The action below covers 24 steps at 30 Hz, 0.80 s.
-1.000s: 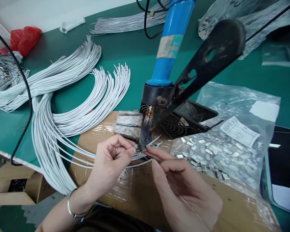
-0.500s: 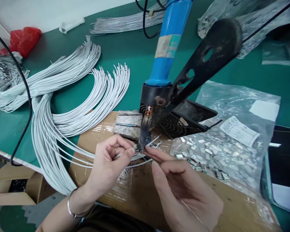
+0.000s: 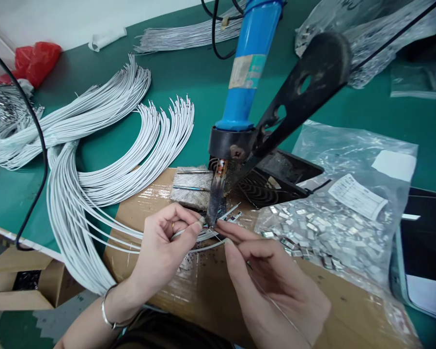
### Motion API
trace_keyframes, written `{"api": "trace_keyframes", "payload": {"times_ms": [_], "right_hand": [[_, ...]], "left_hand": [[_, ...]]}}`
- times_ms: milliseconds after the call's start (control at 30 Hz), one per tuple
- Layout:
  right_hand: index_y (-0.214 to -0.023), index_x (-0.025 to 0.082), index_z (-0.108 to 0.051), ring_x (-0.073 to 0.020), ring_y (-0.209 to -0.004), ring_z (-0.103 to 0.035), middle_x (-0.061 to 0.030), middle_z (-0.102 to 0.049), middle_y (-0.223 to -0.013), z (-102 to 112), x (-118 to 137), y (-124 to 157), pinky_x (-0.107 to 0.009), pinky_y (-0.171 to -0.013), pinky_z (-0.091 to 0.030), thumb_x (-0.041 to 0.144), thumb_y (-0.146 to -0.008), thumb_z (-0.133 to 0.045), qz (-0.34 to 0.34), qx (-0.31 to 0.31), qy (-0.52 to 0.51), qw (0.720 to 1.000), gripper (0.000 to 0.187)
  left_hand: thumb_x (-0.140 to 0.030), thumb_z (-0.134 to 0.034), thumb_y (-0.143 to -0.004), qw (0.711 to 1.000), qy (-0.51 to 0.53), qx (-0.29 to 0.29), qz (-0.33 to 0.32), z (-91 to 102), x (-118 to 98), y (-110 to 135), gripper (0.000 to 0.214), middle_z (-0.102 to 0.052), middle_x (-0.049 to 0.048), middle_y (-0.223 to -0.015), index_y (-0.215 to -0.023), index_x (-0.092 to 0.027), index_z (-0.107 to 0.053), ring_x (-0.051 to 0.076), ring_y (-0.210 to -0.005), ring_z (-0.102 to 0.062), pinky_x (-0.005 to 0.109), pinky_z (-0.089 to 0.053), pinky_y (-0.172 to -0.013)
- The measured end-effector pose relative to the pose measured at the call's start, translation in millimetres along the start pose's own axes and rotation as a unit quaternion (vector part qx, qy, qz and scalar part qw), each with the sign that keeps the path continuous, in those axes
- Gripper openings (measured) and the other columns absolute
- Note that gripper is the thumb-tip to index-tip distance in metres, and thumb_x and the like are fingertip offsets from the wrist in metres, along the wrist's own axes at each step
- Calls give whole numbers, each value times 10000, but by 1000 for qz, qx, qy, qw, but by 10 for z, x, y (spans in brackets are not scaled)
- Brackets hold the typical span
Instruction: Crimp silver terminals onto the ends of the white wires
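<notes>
Covering most of the view, the green table carries large bundles of white cable; with so many ends lying loose, plenty of work seems left, though I cannot tell which bundles are finished. On the right lies a clear bag of small metal pieces, many probably unused. A blue soldering iron sits tip-down in its black holder, over a brown board. The right hand has its grip closed on a thin wire that leads toward the iron's tip. The left hand pinches shut beside that tip, seemingly on a cable end, mostly hidden. This joint looks under way; whether it has taken is too small to see.
</notes>
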State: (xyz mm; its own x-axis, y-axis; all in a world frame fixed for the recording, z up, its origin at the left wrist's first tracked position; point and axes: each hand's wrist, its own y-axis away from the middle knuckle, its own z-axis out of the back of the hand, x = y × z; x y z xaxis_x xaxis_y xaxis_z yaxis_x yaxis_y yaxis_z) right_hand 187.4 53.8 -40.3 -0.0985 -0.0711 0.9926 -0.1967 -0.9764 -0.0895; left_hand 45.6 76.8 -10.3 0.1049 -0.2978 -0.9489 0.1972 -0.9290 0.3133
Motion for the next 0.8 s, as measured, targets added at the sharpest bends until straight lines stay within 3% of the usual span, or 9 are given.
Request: {"api": "trace_keyframes", "payload": {"times_ms": [433,800], "right_hand": [[-756,236,-677,-86,-819,-802,18,-847,-1071,-13,25,-2,-117,-791,-587,176,-915,-755,2,-9,-14,1000,187],[-754,240,-673,-109,-839,-807,21,-847,-1059,-22,39,-2,-160,-772,-597,177,-916,-747,3,-9,-5,1000,189]], "left_hand": [[-156,-787,-807,1000,-3,7,-17,-3,-28,-2,143,-740,42,-818,-722,-140,-674,56,-554,-498,168,-352,-518],[-118,-795,-776,999,3,6,-31,7,-26,-13,133,-740,39,-810,-704,-130,-683,53,-574,-540,141,-394,-536]]}}
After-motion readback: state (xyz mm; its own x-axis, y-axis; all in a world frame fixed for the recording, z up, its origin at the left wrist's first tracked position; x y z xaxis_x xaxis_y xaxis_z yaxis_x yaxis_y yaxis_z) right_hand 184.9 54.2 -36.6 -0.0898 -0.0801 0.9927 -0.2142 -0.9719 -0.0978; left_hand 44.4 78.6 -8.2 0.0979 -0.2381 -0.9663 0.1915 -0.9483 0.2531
